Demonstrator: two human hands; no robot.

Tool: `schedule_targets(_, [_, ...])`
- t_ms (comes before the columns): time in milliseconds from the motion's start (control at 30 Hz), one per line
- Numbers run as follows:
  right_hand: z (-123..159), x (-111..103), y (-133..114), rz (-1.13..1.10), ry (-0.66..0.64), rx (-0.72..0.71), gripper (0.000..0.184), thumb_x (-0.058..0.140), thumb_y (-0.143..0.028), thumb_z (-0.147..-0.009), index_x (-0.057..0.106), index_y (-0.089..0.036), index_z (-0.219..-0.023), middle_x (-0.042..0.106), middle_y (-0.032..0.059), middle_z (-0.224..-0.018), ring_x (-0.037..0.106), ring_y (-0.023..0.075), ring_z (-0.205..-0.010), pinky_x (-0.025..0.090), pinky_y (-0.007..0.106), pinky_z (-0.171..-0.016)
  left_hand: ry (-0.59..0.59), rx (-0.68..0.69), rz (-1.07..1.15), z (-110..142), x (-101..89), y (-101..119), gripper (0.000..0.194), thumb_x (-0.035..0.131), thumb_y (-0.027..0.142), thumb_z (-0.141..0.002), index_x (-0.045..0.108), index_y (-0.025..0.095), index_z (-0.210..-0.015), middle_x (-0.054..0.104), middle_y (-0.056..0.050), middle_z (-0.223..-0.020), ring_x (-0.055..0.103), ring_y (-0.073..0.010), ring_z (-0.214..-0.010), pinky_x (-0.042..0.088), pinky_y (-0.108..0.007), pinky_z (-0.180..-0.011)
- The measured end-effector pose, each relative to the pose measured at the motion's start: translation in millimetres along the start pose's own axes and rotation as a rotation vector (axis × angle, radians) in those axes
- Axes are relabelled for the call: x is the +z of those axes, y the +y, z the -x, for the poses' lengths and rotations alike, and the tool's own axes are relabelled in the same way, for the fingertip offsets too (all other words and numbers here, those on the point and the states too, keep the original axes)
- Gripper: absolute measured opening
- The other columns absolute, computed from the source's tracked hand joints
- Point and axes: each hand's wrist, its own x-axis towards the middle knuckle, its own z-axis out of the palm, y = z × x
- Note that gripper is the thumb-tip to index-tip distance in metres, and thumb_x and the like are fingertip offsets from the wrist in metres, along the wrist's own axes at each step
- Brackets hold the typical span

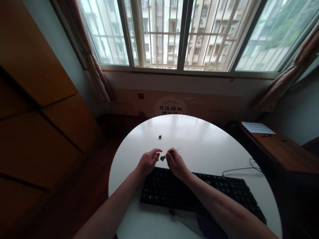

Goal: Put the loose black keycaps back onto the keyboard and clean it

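Note:
My right hand [175, 162] is closed around a keycap puller [164, 157], whose thin wires stick out past the fingers at the upper right. At the puller's left end is a small black piece, too small to make out clearly. Just left of it, my left hand [149, 161] has its index finger and thumb apart, with nothing visible between them. Both hands are above the far edge of a black keyboard [169, 192]. Farther back on the white table lies a small black keycap-like piece [159, 136].
The round white table [134, 139] carries the keyboard and its cable [236, 170]. Near the front, partly under the right forearm, are a slim pale stick with a dark tip [183, 220] and a dark purple item [209, 227]. A wooden desk [281, 146] with paper stands right.

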Motion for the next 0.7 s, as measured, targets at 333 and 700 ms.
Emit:
schedule_targets(333, [4.4,-9.1,-16.1,0.457,-0.062,-0.196,0.026,0.038,-0.041,-0.101,0.052,-0.019,-0.099,0.061,0.0013,-0.072,0.053,0.0136,-0.059,0.030,0.023,-0.059,-0.098,-0.106,0.565,-6.8,11.1,0.1,0.040,0.062,0.047,-0.082,0.061,0.017,-0.108,0.064,-0.001,-0.074,0.053,-0.0126,-0.057,0.042,-0.022,-0.050])
schedule_targets(700, [-10.7,-21.4,-10.3,0.255,0.199,-0.029,0.031,0.038,-0.046,-0.099,0.049,-0.019,-0.091,0.052,-0.0018,-0.063,0.047,0.0127,-0.055,0.030,0.023,-0.057,0.132,-0.136,0.562,-18.3,-9.4,-8.7,0.043,0.057,0.057,-0.086,0.064,0.015,-0.092,0.047,0.004,-0.060,0.043,-0.0094,-0.049,0.038,-0.021,-0.046])
